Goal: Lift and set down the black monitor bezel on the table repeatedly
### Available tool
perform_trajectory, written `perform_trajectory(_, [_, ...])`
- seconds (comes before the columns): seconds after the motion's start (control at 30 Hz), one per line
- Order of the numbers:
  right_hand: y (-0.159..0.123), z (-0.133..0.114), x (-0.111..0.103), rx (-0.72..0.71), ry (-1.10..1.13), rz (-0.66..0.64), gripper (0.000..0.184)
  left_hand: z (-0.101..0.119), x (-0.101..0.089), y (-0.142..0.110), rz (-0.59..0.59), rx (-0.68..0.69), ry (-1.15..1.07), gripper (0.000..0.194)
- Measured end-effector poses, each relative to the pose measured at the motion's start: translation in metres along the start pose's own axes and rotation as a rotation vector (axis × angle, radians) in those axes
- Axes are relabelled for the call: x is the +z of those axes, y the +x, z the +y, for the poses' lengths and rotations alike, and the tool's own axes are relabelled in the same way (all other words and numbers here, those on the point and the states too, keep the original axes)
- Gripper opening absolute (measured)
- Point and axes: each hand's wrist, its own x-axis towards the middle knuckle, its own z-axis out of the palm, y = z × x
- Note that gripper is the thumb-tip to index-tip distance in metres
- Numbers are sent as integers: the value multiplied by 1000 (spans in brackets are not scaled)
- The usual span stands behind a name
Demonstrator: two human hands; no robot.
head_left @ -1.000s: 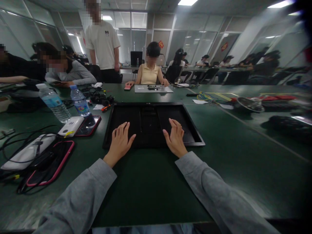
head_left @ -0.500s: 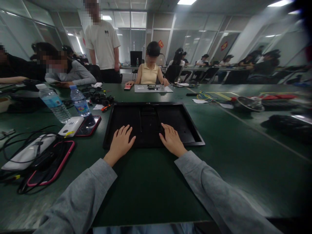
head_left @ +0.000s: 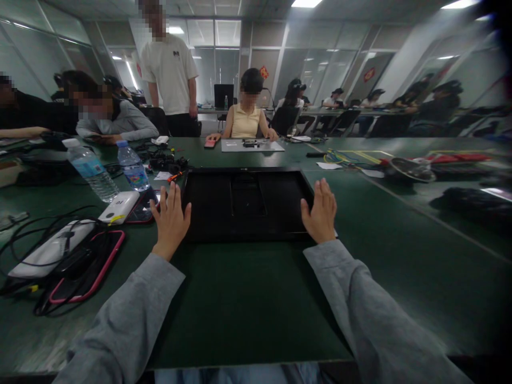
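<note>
A black, shallow rectangular frame (head_left: 208,208), which looks like a monitor housing, lies flat on the green table (head_left: 252,304) in front of me. Raised ridges outline a panel in its middle. At its left side is my left hand (head_left: 171,221), fingers stretched and thumb apart, holding nothing. My right hand (head_left: 321,213) is at the right side, its fingers extended upward and also holding nothing. Whether either hand touches the frame's edge, I cannot tell. Part of the frame's right rim is hidden behind my right hand.
Left of the frame stand two water bottles (head_left: 134,168), beside a white power bank (head_left: 119,207), a red-edged phone (head_left: 90,277) and tangled black cables (head_left: 36,234). A metal bowl (head_left: 410,169) and wires (head_left: 344,157) lie right. Across the table sits a person (head_left: 245,120) at a grey board (head_left: 256,145).
My hands have moved apart, from over the frame's interior out to its left and right sides. The frame stays in about the same place.
</note>
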Motion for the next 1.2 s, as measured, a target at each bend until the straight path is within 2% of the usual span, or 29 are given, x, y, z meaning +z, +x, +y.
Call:
perform_trajectory(0.1, [1,26,1,79,-48,-11,78,-9,1,1,-47,-28,-11,70])
perform_trajectory(0.2, [-3,39,6,131,-60,-58,82,-15,7,0,-77,-53,-4,73])
perform_trajectory(0.33, [-7,43,13,112,-60,-129,85,-22,17,0,-135,-48,11,75])
perform_trajectory(0.5, [-6,47,17,96,-62,-221,83,-29,24,3,-337,-88,-44,74])
perform_trajectory(0.6, [-4,52,21,99,-40,-321,79,-33,28,5,-401,-95,-73,72])
perform_trajectory(0.7, [-3,55,24,101,-27,-370,79,-37,31,7,-413,-84,-90,73])
perform_trajectory(1.03, [-3,58,25,69,-23,-344,79,-43,36,6,-355,-29,-166,72])
perform_trajectory(1.2, [-2,57,24,87,-28,-347,78,-43,36,6,-362,-23,-151,73])
